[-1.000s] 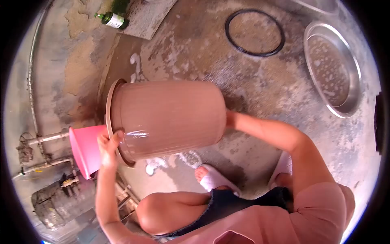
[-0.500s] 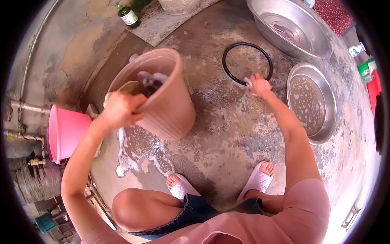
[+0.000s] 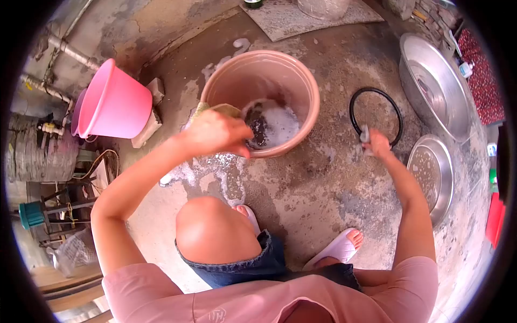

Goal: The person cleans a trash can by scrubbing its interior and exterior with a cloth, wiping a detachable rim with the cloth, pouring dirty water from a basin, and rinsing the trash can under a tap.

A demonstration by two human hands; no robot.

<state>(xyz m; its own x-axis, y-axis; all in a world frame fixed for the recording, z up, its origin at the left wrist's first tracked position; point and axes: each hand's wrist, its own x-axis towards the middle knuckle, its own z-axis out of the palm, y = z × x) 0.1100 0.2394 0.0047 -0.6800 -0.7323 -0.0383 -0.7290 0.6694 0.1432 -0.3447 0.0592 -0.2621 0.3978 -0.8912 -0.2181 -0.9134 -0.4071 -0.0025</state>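
Note:
A brown plastic bucket (image 3: 300, 86) stands on the wet floor with foamy, dark water (image 3: 277, 126) inside. My left hand (image 3: 218, 132) is closed over its near left rim, slightly blurred. A yellowish-green pad or cloth (image 3: 229, 110) shows at that hand, partly hidden by it. Over on the right, my right hand (image 3: 378, 143) has its fingers closed around a crumpled whitish, wet-looking piece (image 3: 365, 139), whose kind I cannot make out. It is at the lower edge of a black ring (image 3: 353, 110) lying on the floor; whether they touch is unclear.
A pink bucket (image 3: 121, 105) leans on blocks at left. Two metal basins, one large (image 3: 412, 67) and one smaller with sudsy water (image 3: 431, 172), are at right. Foam (image 3: 186, 173) lies near my feet. A stone slab (image 3: 274, 24) is at the back.
The brown bucket has gone from tilted to upright, with my left hand still at its rim. My view has shifted left. My right hand stays by the black ring with the whitish piece.

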